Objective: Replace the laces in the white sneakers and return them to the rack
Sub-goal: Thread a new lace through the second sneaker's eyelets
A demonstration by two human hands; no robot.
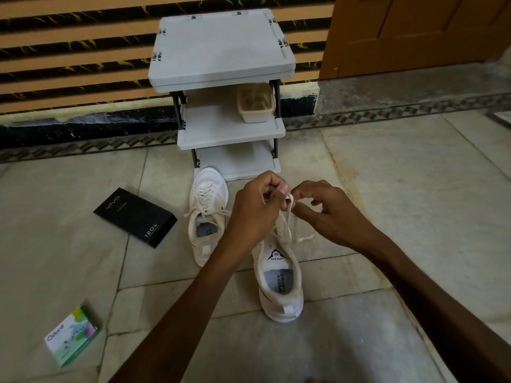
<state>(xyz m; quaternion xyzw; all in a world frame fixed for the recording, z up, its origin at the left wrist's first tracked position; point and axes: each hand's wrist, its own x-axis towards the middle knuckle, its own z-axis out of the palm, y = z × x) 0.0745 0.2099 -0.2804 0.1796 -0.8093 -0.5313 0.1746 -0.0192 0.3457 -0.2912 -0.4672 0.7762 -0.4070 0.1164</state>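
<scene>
Lace (287,214) pinched between hands (253,214) (329,214), above sneaker (279,288)

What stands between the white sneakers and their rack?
Nothing visible. The far sneaker lies with its toe at the rack; the near sneaker stands on the floor beside it, left hand and right hand pinching its lace. Only a container fills the right of the middle shelf.

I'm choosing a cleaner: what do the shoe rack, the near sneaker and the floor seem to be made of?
Shoe rack: likely plastic, matte light grey, moulded shelves.
Near sneaker: white smooth upper, probably synthetic leather, unsure.
Floor: pale veined stone tiles, it seems, slightly glossy, with joints.
</scene>
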